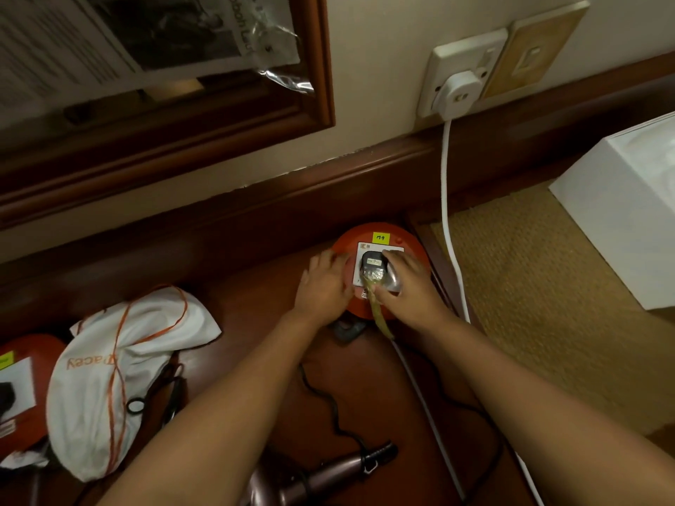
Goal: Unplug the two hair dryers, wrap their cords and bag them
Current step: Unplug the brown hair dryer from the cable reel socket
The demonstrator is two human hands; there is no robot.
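Head view shows us reaching to the back of the dark wooden worktop (pixel 226 297), where an orange extension reel (pixel 380 231) sits against the wall. Our right hand (pixel 409 286) has its fingers curled round the black plug (pixel 372 262) seated in the reel's white socket plate, while our left hand (pixel 321 286) lies flat with straight fingers on the reel's left side, bracing it. We judge this to be the first unplugging: the plug is still seated, so nothing is out yet. A hair dryer (pixel 321 476) lies near us at the bottom edge, its black cord (pixel 328 403) loose and snaking over the wood, unwrapped. At the far left a second orange reel (pixel 25 388) carries another black plug (pixel 7 396), which we take to be the other dryer's, though that dryer is not visible. Between the reels lies a white drawstring bag (pixel 120 378) with orange string, slumped; we cannot tell whether it holds anything. So both unpluggings, both cord wraps and the bagging appear to remain. Around us, a white cable (pixel 447 213) runs down from a white wall plug (pixel 460 91) and passes just right of the reel, close to our right wrist; a grey cable (pixel 423 403) also trails from the reel, and both could tangle with the dryer cord. A white box (pixel 621 213) stands on the woven mat at right.
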